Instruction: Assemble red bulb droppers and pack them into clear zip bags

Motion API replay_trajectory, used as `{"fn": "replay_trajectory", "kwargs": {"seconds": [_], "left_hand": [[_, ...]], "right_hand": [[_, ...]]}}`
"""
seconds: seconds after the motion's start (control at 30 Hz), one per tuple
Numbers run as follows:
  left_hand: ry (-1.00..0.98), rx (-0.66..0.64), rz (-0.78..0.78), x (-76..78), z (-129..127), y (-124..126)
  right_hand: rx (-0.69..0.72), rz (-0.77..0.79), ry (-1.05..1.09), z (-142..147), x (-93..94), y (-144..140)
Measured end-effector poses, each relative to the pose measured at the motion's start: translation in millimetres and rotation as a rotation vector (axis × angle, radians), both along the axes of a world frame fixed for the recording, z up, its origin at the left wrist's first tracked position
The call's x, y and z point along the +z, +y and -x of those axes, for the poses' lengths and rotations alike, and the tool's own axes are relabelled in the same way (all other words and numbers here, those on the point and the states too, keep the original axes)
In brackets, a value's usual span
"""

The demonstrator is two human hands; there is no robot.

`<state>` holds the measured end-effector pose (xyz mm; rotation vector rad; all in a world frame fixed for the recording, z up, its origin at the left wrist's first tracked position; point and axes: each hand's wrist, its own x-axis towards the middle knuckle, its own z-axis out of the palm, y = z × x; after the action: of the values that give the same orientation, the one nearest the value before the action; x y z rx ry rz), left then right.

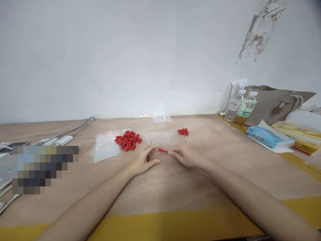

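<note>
My right hand point(185, 156) pinches a dropper by its clear tube, and the red rubber bulb point(163, 151) points left toward my other hand. Thumb and fingers apart, my left hand point(145, 160) rests low over the table just left of the bulb, with nothing visible in it. Behind my left hand lies a pile of red rubber bulbs point(128, 140). A row of clear tubes point(160, 138) lies beyond both hands. Farther right, several droppers with red bulbs point(184, 132) lie side by side on the wooden table point(140, 197).
Clear plastic bags point(106, 147) lie left of the bulbs, and another bag point(162, 118) by the wall. At right stand two bottles point(247, 107), a grey bag point(268, 103) and tissue packs point(269, 136). Cables point(75, 128) and a power strip point(64, 140) are at left.
</note>
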<state>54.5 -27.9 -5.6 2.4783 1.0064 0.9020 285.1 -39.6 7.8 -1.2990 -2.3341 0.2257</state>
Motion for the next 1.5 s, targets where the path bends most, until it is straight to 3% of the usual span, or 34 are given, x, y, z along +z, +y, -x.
{"fn": "replay_trajectory", "kwargs": {"seconds": [0.13, 0.17, 0.27, 0.4, 0.67, 1.1, 1.23, 1.5], "left_hand": [[0.075, -0.017, 0.023, -1.3, 1.8, 1.3], [0.088, -0.029, 0.030, -1.6, 1.1, 1.4], [0.089, -0.033, 0.043, -2.6, -0.7, 1.8], [0.076, -0.030, 0.049, -4.0, 0.2, 3.2], [0.073, -0.038, 0.061, -3.8, 1.0, 3.5], [0.091, -0.041, 0.049, -2.3, 0.2, 2.1], [0.079, -0.041, 0.056, -2.5, 0.4, 2.4], [0.077, -0.042, 0.048, -4.1, 0.1, 2.8]], "right_hand": [[-0.546, 0.179, 0.244, -34.6, 8.6, 32.5], [-0.623, 0.182, 0.242, -40.6, 11.4, 41.1], [-0.770, 0.169, 0.203, -44.4, 15.2, 61.9], [-0.902, 0.109, 0.075, -26.4, 5.2, 77.7], [-0.922, 0.092, -0.024, -20.1, -13.1, 84.1], [-0.853, 0.071, -0.077, -9.8, -9.6, 77.1], [-0.780, 0.129, -0.086, 1.6, -7.5, 79.3], [-0.780, 0.234, -0.097, 9.0, -6.6, 96.6]]}}
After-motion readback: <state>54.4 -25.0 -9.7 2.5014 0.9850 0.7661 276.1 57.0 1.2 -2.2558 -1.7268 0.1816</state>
